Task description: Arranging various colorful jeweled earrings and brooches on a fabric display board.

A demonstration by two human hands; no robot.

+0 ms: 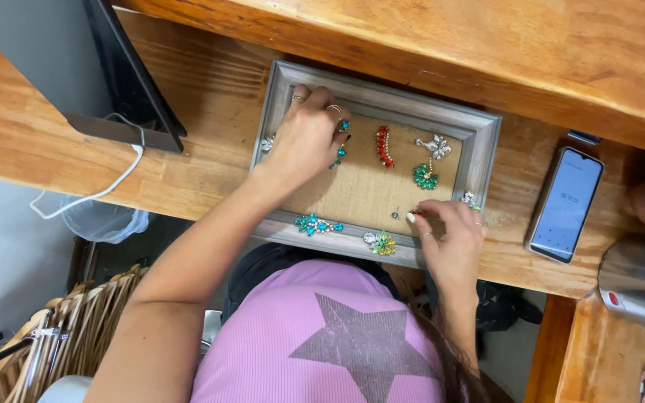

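Grey picture frame [479, 130] on wooden surface [188, 104]: left hand [304, 138] spread flat on its burlap, right hand [453, 231] pinching small red-headed pin [416, 213] at lower edge—light, likely fiddly, sharp-tipped, best held by head.

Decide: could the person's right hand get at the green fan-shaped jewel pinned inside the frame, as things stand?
Probably yes. The right hand rests at the frame lower edge, and bare burlap lies between it and the green jewel, with nothing covering it.

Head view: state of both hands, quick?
Left hand: fingers curled on the frame, gripping nothing visible.
Right hand: fingers pinching a small red piece.
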